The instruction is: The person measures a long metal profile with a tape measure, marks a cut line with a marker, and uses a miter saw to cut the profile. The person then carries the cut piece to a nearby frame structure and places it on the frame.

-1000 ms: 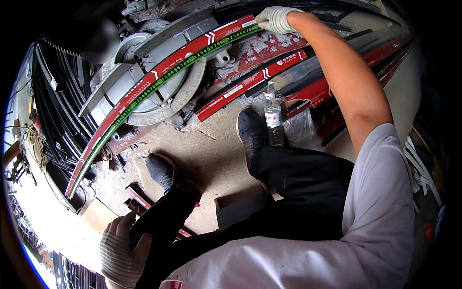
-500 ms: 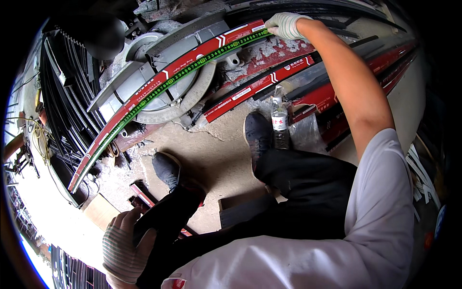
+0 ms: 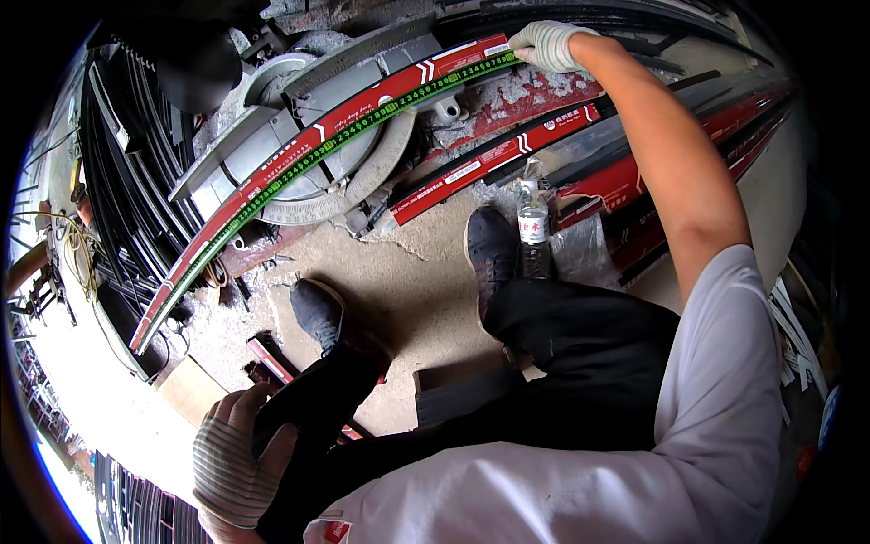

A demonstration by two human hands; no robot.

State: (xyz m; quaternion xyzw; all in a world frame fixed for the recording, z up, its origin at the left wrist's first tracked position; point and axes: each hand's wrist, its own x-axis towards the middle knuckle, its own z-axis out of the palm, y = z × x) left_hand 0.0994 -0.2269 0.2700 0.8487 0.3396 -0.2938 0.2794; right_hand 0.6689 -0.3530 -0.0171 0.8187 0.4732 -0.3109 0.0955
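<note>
Tape (image 3: pixel 367 121) is still being held along the strip (image 3: pixel 349 110) over the saw (image 3: pixel 349 170), alignment apparently being kept, its far-right end being pinched by the right hand (image 3: pixel 553 46); the left hand (image 3: pixel 234 461) is being rested, fingers and thumb apart.

Long, narrow red strip (image 3: pixel 362 104) with white chevrons and lettering, lying diagonally across a grey saw base (image 3: pixel 370 168), from lower left to upper right, and looking bowed in the fisheye view. A green-and-black tape (image 3: pixel 353 130) marked with numerals is stretched along its lower edge, just beside it; the tape's lower-left stretch looks washed out.
</note>
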